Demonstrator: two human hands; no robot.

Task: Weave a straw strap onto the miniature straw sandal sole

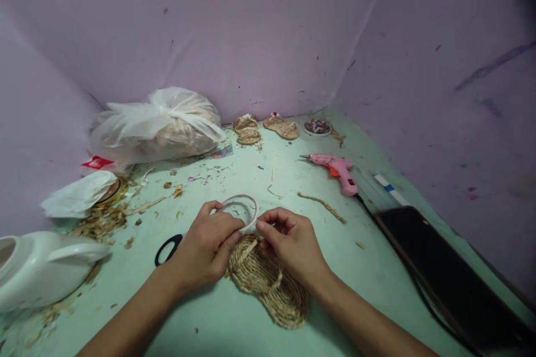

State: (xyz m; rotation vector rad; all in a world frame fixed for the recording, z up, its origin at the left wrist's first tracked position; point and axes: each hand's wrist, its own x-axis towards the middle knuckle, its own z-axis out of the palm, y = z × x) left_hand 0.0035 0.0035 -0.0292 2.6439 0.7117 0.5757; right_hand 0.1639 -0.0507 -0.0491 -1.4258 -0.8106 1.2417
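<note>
My left hand (205,242) grips a thin pale ring (255,209) that looks like a narrow roll of tape. At the ring's right edge, my right hand (295,242) is closed in a pinch; whether a tape end is between its fingertips is too small to tell. Below both hands lies a braided straw slipper sole (288,304), partly covered by the right hand, with lighter strips across its top. Beside my left wrist, a black scissors handle (158,254) shows, the rest hidden under the hand.
A pink glue gun (341,166) lies right, its cord running past a dark phone-like slab (444,268). Nearby is a twisted straw cord (322,203). Behind stand small woven slippers (282,128), a dish of beads (317,127) and a white plastic bag (167,128). A white pitcher (37,279) lies left.
</note>
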